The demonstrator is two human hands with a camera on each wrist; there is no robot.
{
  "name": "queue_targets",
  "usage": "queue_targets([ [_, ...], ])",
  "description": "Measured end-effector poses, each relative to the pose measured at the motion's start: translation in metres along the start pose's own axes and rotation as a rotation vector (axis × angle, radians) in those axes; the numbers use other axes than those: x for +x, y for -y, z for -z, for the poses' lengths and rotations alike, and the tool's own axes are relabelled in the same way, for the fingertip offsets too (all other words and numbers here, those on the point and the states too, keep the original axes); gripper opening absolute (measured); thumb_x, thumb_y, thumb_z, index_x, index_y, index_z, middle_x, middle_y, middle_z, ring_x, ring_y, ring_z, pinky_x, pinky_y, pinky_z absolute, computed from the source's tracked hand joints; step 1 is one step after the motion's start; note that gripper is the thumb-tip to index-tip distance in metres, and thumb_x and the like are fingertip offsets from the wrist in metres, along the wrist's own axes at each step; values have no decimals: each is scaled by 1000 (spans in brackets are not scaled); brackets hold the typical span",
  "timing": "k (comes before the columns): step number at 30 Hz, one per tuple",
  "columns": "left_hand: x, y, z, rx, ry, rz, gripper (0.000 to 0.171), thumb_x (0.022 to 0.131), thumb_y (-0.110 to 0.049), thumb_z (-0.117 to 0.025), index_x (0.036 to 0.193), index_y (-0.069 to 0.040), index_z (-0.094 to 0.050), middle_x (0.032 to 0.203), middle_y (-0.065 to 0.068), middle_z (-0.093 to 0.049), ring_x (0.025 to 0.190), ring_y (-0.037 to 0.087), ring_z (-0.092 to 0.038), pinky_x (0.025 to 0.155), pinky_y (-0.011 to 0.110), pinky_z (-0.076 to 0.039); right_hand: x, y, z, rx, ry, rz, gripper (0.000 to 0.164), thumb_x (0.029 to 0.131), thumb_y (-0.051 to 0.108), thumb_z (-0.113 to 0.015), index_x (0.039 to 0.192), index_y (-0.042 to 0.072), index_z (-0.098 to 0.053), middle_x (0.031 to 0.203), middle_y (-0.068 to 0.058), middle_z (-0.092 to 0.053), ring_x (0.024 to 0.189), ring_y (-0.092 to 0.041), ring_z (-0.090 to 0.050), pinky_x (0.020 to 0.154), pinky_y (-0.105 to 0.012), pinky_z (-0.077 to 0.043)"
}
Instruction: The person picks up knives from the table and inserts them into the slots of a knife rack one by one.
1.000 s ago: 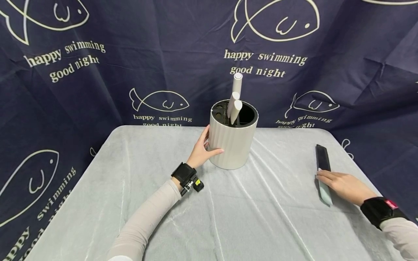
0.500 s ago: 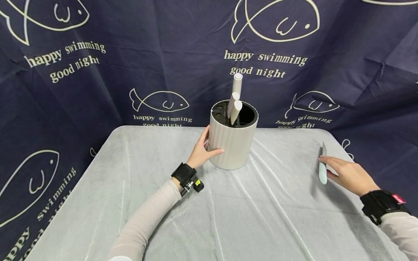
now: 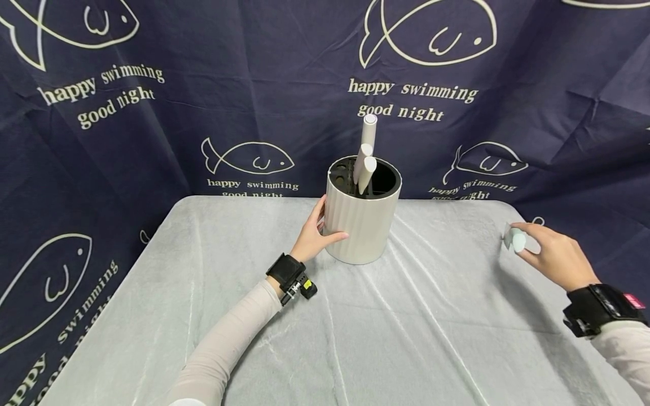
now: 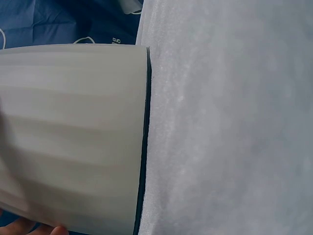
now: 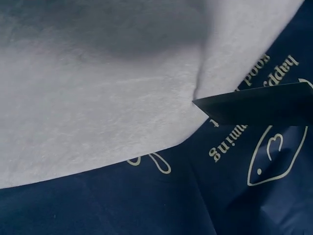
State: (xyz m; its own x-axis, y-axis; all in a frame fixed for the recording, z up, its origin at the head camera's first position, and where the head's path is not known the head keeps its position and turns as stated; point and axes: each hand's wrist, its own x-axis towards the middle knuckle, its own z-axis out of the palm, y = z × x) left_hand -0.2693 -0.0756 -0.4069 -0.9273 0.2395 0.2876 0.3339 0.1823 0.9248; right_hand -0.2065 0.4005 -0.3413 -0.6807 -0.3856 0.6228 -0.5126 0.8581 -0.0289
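A ribbed white knife block (image 3: 361, 234) with a black slotted top stands upright on the table. Several white-handled utensils (image 3: 367, 169) stick up out of its slots. My left hand (image 3: 316, 232) grips the block's left side, thumb across the front; in the left wrist view its fingertips (image 4: 29, 229) show at the block's lower edge. At the right, above the cloth, my right hand (image 3: 561, 256) pinches a knife (image 3: 517, 242) by its pale mint handle, whose butt end faces the head camera. The right wrist view shows its dark pointed blade (image 5: 264, 107); the handle is out of that view.
A light grey cloth covers the table (image 3: 406, 327). Close behind it hangs a navy curtain (image 3: 304, 84) printed with white fish and lettering. The right hand is near the table's right edge, and its shadow falls on the cloth.
My right hand has lifted the knife off the cloth, moved away from me and slightly right, and turned the handle end toward the head camera. My left hand and the knife block have stayed put.
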Motion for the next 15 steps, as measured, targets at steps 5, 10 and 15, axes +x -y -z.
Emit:
queue_targets([
  [5,0,0,0,6,-2,3,102,85,-13,-76,158,-18,-5,162,6,-12,148,21,-18,120,42,-26,7,3,4,30,-42,-83,41,66,-4,-75,106,0,-66,94,-20,-68,79,-33,-64,63,-45,-42],
  [10,0,1,0,8,-3,4,101,85,-13,-76,158,-18,-6,162,6,-13,148,21,-18,120,42,-26,11,3,8,126,-118,-178,37,67,-2,-75,103,0,-70,94,34,-61,79,22,-45,60,-16,-38],
  [15,0,0,0,9,-3,8,101,85,-13,-76,158,-18,-6,162,5,-13,148,21,-19,120,41,-26,14,6,9,234,-183,-292,33,72,-4,-75,104,-2,-70,93,54,-44,84,35,-41,72,6,-29],
])
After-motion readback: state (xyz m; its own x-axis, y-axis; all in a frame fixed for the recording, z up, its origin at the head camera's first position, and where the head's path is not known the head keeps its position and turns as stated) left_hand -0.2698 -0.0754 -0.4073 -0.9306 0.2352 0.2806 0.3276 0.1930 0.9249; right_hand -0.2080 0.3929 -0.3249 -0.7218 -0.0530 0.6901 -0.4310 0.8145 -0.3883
